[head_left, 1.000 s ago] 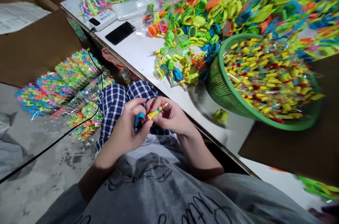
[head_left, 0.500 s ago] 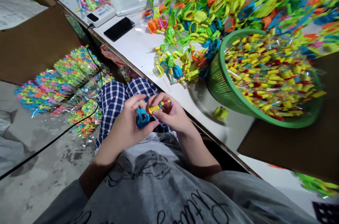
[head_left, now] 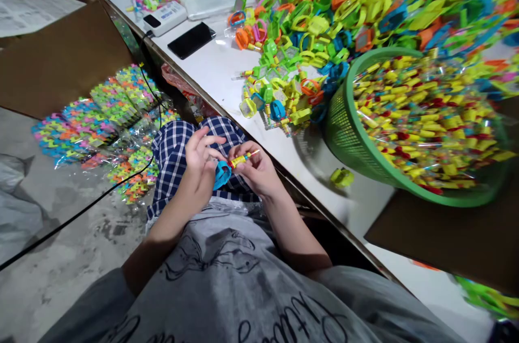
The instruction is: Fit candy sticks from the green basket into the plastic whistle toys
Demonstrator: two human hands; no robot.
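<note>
Above the lap, my right hand (head_left: pixel 257 170) pinches a small yellow and red tube (head_left: pixel 240 160). A blue toy watch-like ring (head_left: pixel 222 174) touches the tube's left end. My left hand (head_left: pixel 199 162) is beside the blue ring, its upper fingers raised and spread; whether its thumb still grips the ring is hidden. On the table, a green basket (head_left: pixel 359 137) holds many similar yellow and red tubes in clear wrap. Left of it lies a heap of colourful toy rings (head_left: pixel 300 53), some with tubes attached.
A black phone (head_left: pixel 192 40) and a white device (head_left: pixel 165 18) with a cable lie at the table's left. One yellow-green ring (head_left: pixel 341 177) sits near the basket. Bagged colourful pieces (head_left: pixel 91 124) rest on the floor beside a cardboard box (head_left: pixel 60 56).
My left hand's fingers have opened and lifted away from the blue ring, which shows more fully. My right hand still holds the tube. The view has shifted slightly.
</note>
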